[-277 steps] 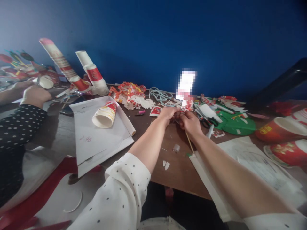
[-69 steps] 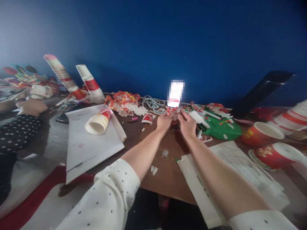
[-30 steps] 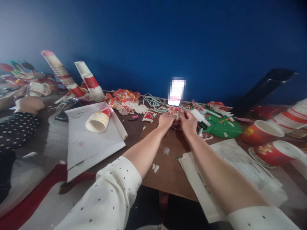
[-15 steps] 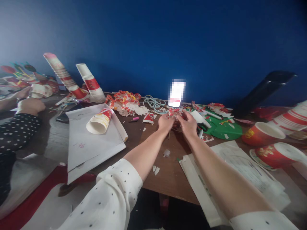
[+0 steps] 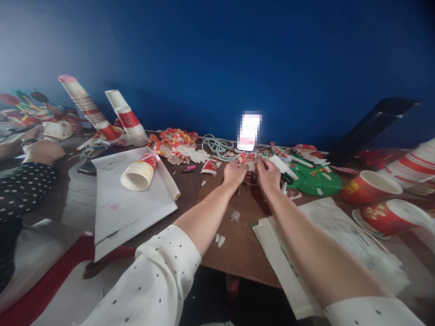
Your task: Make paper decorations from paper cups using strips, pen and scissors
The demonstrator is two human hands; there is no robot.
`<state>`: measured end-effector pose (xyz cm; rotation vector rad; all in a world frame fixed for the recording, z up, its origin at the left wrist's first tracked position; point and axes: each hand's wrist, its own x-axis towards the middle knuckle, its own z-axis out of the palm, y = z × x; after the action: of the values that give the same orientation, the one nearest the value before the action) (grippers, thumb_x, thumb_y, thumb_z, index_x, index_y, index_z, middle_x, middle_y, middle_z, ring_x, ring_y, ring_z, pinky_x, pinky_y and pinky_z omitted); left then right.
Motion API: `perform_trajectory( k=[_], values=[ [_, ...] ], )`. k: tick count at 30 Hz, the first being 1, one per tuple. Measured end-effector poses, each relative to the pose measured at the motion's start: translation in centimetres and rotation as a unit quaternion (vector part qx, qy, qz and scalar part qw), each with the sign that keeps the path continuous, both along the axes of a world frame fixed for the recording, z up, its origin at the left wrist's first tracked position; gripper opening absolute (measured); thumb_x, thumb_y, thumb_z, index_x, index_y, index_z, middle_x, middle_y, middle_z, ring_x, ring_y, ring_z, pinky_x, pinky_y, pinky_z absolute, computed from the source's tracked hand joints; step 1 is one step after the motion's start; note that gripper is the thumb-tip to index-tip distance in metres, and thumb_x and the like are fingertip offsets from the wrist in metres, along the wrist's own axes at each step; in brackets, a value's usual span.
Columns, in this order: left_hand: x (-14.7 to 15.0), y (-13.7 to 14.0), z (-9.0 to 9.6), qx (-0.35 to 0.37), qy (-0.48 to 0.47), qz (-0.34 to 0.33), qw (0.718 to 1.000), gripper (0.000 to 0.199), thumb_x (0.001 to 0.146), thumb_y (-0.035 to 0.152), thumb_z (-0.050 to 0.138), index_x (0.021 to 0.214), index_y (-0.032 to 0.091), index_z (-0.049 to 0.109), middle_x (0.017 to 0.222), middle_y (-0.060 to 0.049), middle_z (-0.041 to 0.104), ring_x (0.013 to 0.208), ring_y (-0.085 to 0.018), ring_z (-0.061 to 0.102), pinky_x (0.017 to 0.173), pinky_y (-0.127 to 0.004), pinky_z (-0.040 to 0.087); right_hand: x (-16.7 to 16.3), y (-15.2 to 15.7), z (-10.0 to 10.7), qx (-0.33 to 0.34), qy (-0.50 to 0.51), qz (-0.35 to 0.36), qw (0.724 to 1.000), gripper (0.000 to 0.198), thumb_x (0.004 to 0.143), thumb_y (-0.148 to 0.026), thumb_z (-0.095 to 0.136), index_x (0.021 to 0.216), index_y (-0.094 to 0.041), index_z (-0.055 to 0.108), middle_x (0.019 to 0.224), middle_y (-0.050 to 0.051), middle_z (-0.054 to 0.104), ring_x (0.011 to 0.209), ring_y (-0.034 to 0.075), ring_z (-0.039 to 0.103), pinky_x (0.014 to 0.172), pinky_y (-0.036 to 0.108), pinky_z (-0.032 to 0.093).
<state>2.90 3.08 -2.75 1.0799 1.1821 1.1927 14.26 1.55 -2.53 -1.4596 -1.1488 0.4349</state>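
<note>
Scraps point(image 5: 221, 241), thin, white, lie well nearer us than the lit phone point(image 5: 249, 131); then a clear plastic bit point(image 5: 234, 216). Just short of the phone, our left hand point(image 5: 235, 174) pinches a crinkled red-and-white paper piece point(image 5: 247, 157); our right hand point(image 5: 268, 174) is narrow at its edge, grip unclear. Step looks like two-handed fingering; we'd say it needs light, steady fingertips next. Left of phone: looped cord point(image 5: 217, 146). Behind: smooth blue wall point(image 5: 204, 63).
</note>
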Motion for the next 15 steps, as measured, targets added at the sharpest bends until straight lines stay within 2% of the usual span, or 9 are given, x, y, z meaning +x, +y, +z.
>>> perform_trajectory(
  k=[6, 15],
  values=[
    [-0.05, -0.60, 0.95, -0.012, -0.003, 0.001, 1.000, 0.013, 0.074, 0.017, 0.063, 0.087, 0.017, 0.066, 0.073, -0.005, 0.069, 0.066, -0.022, 0.070, 0.065, -0.034, 0.059, -0.12, -0.07, 0.21, -0.014, 0.001, -0.017, 1.000, 0.035, 0.079, -0.039, 0.055, 0.093, -0.015, 0.076, 0.085, 0.009, 0.077, 0.086, 0.028, 0.068, 0.088, 0.042, 0.051],
    [0.09, -0.14, 0.18, 0.011, 0.020, -0.012, 1.000, 0.015, 0.077, 0.019, 0.062, 0.091, 0.017, 0.066, 0.071, -0.003, 0.069, 0.063, -0.018, 0.069, 0.062, -0.029, 0.057, -0.18, 0.01, 0.21, -0.024, 0.037, -0.037, 0.998, 0.030, 0.078, -0.037, 0.058, 0.089, -0.015, 0.075, 0.093, 0.011, 0.077, 0.090, 0.029, 0.068, 0.087, 0.040, 0.051]
  ],
)
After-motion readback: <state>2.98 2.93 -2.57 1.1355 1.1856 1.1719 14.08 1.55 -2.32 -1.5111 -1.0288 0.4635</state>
